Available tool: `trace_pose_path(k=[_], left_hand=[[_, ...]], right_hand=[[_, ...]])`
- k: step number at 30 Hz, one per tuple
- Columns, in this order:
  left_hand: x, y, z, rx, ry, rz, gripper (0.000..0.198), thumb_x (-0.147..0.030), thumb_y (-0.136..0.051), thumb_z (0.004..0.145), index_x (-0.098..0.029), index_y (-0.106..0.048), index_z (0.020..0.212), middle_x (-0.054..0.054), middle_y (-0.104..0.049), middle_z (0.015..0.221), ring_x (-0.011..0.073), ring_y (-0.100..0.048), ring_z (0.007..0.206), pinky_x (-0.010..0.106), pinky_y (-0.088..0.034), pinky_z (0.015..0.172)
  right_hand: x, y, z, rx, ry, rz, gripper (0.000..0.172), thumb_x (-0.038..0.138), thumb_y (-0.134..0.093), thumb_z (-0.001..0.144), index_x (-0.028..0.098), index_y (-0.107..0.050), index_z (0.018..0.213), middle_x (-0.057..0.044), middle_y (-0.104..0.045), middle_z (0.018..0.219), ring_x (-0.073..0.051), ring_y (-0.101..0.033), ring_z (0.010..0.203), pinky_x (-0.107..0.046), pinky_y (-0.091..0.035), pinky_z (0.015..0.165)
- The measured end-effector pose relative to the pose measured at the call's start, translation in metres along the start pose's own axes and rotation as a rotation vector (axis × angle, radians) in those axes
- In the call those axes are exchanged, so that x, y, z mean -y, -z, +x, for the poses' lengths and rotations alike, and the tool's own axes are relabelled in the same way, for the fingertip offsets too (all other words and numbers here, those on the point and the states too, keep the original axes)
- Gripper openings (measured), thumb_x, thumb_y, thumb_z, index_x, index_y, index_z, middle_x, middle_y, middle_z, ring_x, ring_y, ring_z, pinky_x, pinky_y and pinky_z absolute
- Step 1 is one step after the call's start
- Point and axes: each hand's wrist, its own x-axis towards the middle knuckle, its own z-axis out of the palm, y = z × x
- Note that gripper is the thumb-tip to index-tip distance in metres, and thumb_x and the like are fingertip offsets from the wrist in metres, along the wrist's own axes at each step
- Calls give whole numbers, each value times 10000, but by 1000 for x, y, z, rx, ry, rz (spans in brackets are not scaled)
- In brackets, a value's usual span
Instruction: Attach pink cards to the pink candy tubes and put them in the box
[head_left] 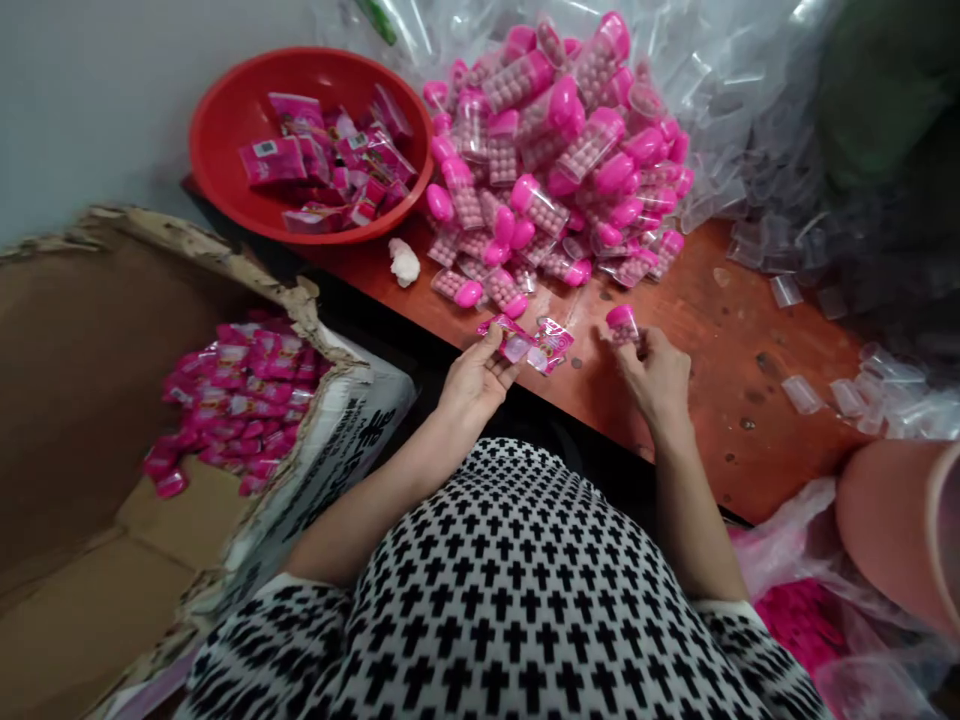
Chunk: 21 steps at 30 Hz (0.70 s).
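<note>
At the near edge of the wooden surface (720, 330), as I watch over the head camera, the left hand (476, 378) pinches pink sachets (525, 345), its fingers (491, 345) closed on their near end, so that they fan out to the right. The right hand (658, 375) grips a small tube (622, 322), pink cap up and away from the body, and its fingers (637, 345) close round the lower part and hide it. The tube lies just right of the sachets, apart from them, with only bare wood in the gap. The sachets' long axis runs roughly left to right towards it. I judge each hand equally near its own piece.

Behind the hands a pile (555, 150) of capped tubes covers the middle of the surface, its nearest ones just beyond the sachets. A red bowl (225, 170) to the left holds more sachets, and a white lump (405, 262) sits beside it. Clear bags (750, 120) spread along the far right. A torn carton (90, 350) on the left holds more pink packs (232, 400).
</note>
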Motion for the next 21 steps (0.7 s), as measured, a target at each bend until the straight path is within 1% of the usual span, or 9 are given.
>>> trace_pose_path(k=[2,3,4,5,8,11,14,16,21], left_hand=[[1,2,1,8,11,-56,106,-162,-773,806,-155,-667,801,4,-741,748,119,-711,693,267,-608,766],[1,2,2,6,13,-81,89,-153,-753,824,-153,-666,809,5,-742,750,120,-713,699,274,-607,781],[2,2,2,1,12,-101,79,-146,-734,841,-151,-663,809,8,-741,749,122,-715,702,278,-604,787],[2,2,2,-3,8,-118,77,-140,-718,855,-148,-659,806,11,-740,747,123,-715,701,275,-600,787],[2,-2,2,10,-4,-150,83,-139,-714,859,-139,-654,802,15,-734,745,112,-705,684,245,-580,789],[3,-5,1,28,7,-164,98,-146,-735,843,-137,-651,793,13,-728,753,105,-698,691,229,-563,798],[4,-6,0,55,11,-158,110,-151,-750,831,-136,-651,786,10,-719,749,103,-691,702,221,-548,789],[5,-5,0,82,-1,-121,146,-169,-781,804,-135,-643,769,2,-708,726,99,-677,674,214,-538,758],[3,-4,-1,192,-88,30,300,-253,-887,675,-132,-627,762,1,-708,724,97,-657,621,205,-523,653]], right_hand=[[8,-6,-21,124,39,477,242,379,-580,866,191,-637,1007,-49,-711,783,-186,-662,634,-363,-585,653],[14,-11,-32,197,37,677,256,405,-602,866,203,-627,1022,-32,-717,798,-161,-659,607,-333,-591,618],[21,-17,-43,256,24,817,272,420,-627,862,210,-617,1035,-21,-721,812,-144,-663,596,-314,-598,602],[27,-24,-53,296,7,904,291,432,-654,855,211,-611,1039,-14,-724,819,-134,-669,592,-304,-607,597],[41,-41,-68,346,-21,984,353,459,-707,829,205,-602,1050,-3,-725,814,-123,-682,592,-299,-629,606],[43,-51,-69,338,-33,987,381,481,-717,823,204,-597,1057,1,-727,818,-118,-690,601,-293,-640,620],[40,-55,-66,341,-48,1002,378,483,-723,822,205,-593,1043,7,-729,803,-113,-693,597,-278,-641,615],[38,-57,-66,358,-57,1020,382,484,-728,819,203,-595,1040,12,-726,775,-115,-695,593,-267,-638,592],[36,-62,-65,400,-48,1062,371,489,-722,827,201,-600,1026,17,-726,760,-113,-695,577,-251,-630,556]])
